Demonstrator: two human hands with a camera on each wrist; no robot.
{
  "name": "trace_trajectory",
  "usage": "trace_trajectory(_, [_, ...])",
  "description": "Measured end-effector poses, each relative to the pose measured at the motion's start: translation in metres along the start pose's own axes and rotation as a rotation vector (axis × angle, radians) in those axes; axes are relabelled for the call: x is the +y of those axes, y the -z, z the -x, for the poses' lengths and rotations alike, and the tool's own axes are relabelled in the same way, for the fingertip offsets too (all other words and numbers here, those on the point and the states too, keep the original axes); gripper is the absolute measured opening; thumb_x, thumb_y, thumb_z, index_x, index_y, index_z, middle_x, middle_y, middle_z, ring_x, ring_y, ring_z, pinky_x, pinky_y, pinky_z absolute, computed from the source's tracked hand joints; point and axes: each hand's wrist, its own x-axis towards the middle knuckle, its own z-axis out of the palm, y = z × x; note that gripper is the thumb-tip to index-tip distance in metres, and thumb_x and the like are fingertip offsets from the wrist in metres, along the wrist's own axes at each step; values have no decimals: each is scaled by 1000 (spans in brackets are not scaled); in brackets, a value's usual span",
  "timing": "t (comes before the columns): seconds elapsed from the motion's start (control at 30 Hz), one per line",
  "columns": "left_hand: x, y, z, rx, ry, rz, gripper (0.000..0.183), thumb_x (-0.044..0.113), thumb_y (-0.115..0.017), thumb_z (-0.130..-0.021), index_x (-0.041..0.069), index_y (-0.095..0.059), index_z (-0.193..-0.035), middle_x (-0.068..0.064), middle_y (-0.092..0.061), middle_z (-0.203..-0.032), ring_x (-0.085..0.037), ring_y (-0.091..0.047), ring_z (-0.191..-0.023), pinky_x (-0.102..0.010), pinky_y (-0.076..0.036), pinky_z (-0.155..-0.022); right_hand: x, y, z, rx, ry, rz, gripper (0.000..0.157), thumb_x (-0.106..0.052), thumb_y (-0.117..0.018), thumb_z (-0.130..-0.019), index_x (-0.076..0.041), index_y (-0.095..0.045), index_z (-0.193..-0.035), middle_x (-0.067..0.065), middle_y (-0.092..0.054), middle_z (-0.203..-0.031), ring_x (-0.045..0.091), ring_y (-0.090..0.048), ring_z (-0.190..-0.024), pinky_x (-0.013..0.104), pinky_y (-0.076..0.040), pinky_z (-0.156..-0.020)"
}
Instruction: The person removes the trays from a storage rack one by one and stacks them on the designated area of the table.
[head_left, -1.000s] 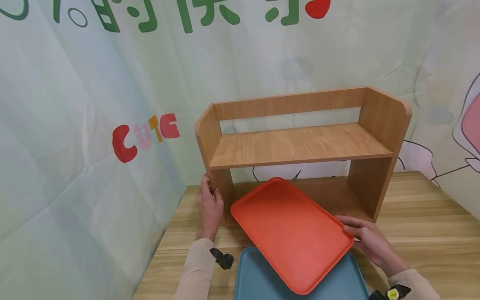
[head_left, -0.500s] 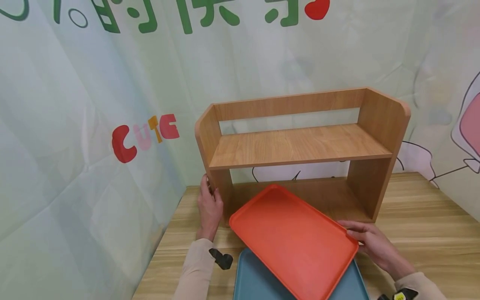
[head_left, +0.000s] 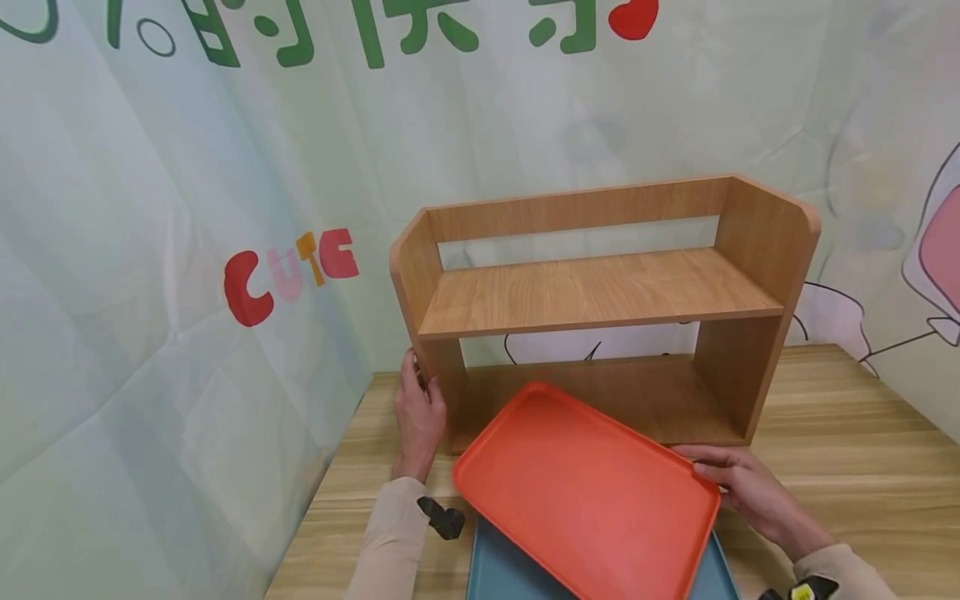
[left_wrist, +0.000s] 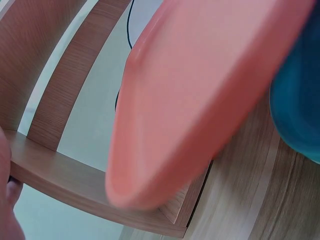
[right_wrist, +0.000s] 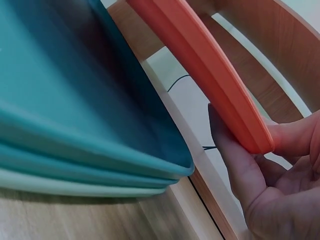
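Observation:
My right hand pinches an orange-red tray at its right corner; in the right wrist view the thumb and fingers lie on either side of the rim. Tilted, the tray overlaps a stack of blue trays, with a pale green one at the bottom in the right wrist view. My left hand holds the left side panel of a wooden two-tier desk shelf, thumb near its front edge and fingers on its outer face. The orange tray's far corner overlaps the shelf's lower tier.
The shelf and trays stand on a wood-grain table. A printed cloth backdrop hangs behind and along the left side. Black wrist cameras are strapped over both sleeves.
The orange tray has come back toward me and turned, its far corner lower in the view. My right hand has shifted slightly right and nearer. The left hand stays put.

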Motion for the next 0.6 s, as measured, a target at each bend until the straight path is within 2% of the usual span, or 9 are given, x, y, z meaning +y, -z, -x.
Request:
trace_trajectory(0.13, [0, 0, 0, 3, -2, -7, 52, 0, -51, -94, 11, -33, -142, -19, -49, -136, -35, -55, -121, -49, -47, -97, 0, 1, -1, -21, -1, 7, 33, -12, -46, -99, -24, -66, -122, -9, -69, -111, 12, -68, -96, 33, -56, -81])
trace_trajectory(0.33, [2, 1, 0, -10, 13, -22, 53, 0, -51, -94, 11, -32, -142, -19, -49, -137, -35, -54, -123, -49, -46, -98, -1, 5, -1, -43, -30, 17, 32, -14, -48, -99, -19, -63, -127, -7, -69, -112, 14, -68, -96, 34, -56, -81])
trace_trajectory(0.6, [1, 1, 0, -11, 8, -21, 53, 0, -51, -94, 10, -32, -142, -20, -49, -137, -36, -53, -123, -51, -46, -98, 4, 9, 0, -123, 13, 25, 35, -8, -45, -99, -18, -64, -126, -8, -69, -114, 11, -67, -97, 31, -56, -79])
